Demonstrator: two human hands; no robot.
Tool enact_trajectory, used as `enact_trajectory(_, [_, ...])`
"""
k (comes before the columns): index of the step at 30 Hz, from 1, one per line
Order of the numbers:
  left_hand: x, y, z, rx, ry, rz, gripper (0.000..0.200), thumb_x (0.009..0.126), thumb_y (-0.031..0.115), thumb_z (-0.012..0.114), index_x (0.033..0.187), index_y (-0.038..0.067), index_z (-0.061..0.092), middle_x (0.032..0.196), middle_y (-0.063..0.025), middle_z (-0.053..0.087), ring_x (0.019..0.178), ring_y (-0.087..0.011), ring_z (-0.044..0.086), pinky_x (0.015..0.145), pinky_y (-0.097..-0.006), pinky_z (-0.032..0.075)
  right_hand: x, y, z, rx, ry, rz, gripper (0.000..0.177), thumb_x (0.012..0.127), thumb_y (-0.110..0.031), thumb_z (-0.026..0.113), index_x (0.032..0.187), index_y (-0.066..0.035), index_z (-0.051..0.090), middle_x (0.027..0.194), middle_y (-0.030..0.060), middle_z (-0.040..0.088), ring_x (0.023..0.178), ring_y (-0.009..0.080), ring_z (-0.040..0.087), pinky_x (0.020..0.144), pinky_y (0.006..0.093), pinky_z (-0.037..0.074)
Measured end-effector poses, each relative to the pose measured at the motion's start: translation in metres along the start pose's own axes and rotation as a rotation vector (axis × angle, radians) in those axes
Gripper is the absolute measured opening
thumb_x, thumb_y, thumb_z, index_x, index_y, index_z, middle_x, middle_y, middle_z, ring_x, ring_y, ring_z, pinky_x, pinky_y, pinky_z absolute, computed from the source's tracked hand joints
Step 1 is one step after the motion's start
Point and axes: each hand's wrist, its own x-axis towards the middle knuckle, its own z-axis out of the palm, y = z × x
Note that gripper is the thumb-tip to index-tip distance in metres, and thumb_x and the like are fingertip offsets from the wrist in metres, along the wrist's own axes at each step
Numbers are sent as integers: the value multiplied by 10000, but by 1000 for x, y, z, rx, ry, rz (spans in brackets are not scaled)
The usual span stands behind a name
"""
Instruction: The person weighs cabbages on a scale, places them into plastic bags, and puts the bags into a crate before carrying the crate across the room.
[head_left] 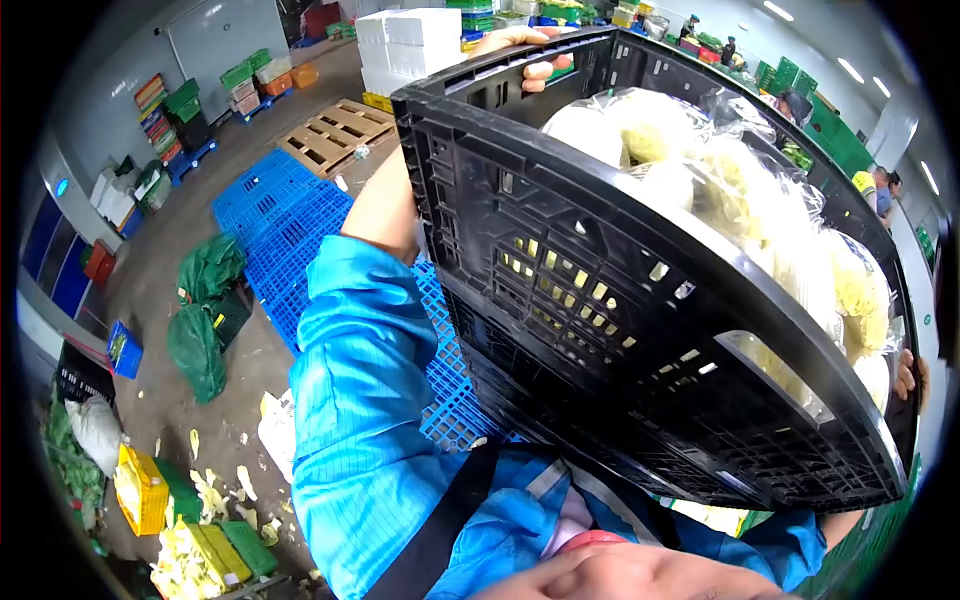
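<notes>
A large black plastic crate [600, 235] is held up close in front of my chest, tilted in view. Pale yellow-white Chinese cabbages [735, 170] in clear plastic bags fill it to near the rim. My left hand [518, 40] grips the left end wall, with fingertips poking through its handle slot. On the opposite end, my right hand [905, 376] is wrapped at the wall; only a few fingers show, the rest being hidden behind the crate. Blue sleeves cover both arms. Beneath the crate more black crate wall is visible, close above blue pallets [275, 215].
A wooden pallet [335, 135] and white foam boxes [410, 50] stand ahead. Green net sacks [197, 350] lie on the floor at left. Loose leaves surround a yellow crate [140, 490]. Coloured crates [185, 105] are stacked farther back. People [875, 190] work at right.
</notes>
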Motion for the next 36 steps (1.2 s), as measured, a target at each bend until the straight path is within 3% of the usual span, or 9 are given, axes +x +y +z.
enact_trajectory(3, [16,2,-26,-274,-483,-234,374,886,134,369,1238,9,336,1085,-224,479,659,-166,511,616,-291,461,0,-2,4,-40,0,12,329,892,-339,437,1024,-52,527,1068,112,543,830,129,522,791,245,420])
enact_trajectory(5, [-7,-4,-34,-132,-169,-99,387,886,148,369,1247,13,334,1123,-213,458,739,-174,486,669,-293,432,-12,-4,1,-71,23,3,344,892,-353,433,1026,-51,529,1072,113,542,837,135,524,799,251,421])
enact_trajectory(17, [-36,35,-30,610,180,508,465,885,230,370,1305,37,318,1348,-147,334,1219,-222,333,987,-304,261,-73,-58,10,231,215,-310,566,882,-524,332,1084,-41,546,1149,138,516,986,203,504,913,317,381])
enact_trajectory(19, [-50,70,-65,576,142,680,448,879,221,409,1280,32,341,1307,-143,377,1184,-244,358,960,-346,303,-68,-47,-2,272,-364,-757,725,894,-528,91,683,-47,592,732,118,589,770,234,534,866,357,360])
enact_trajectory(21, [-68,116,-154,439,-433,417,461,829,209,489,1232,9,388,1213,-167,447,1104,-296,423,916,-399,338,-63,-33,-1,359,-316,-828,739,892,-510,17,549,-73,505,614,88,543,692,239,505,850,373,350])
enact_trajectory(23, [-128,52,61,1172,-105,904,331,917,192,351,1098,-54,479,1021,-180,548,912,-269,534,790,-365,453,-71,-41,2,237,-277,-858,742,864,-582,5,542,-114,481,598,35,510,730,218,474,930,385,289])
enact_trajectory(27, [-156,31,185,1724,-270,599,363,900,174,403,1187,-49,416,1164,-188,468,1037,-294,478,905,-356,369,-82,-44,8,263,-177,-945,740,858,-603,32,542,-89,461,564,54,497,610,226,460,834,380,329])
enact_trajectory(29, [-139,-2,237,1717,-395,847,381,885,186,441,1195,-33,419,1161,-158,478,1009,-293,497,882,-373,377,-85,-44,11,332,-130,-958,736,864,-601,67,538,-74,466,531,52,477,547,227,446,751,382,371])
enact_trajectory(36, [-110,-114,445,1873,-446,900,508,714,239,612,1127,-21,471,1032,-199,510,926,-379,491,801,-422,388,-72,-61,-28,13,-462,-1086,461,758,-455,593,608,-36,471,581,75,437,544,248,462,528,323,374])
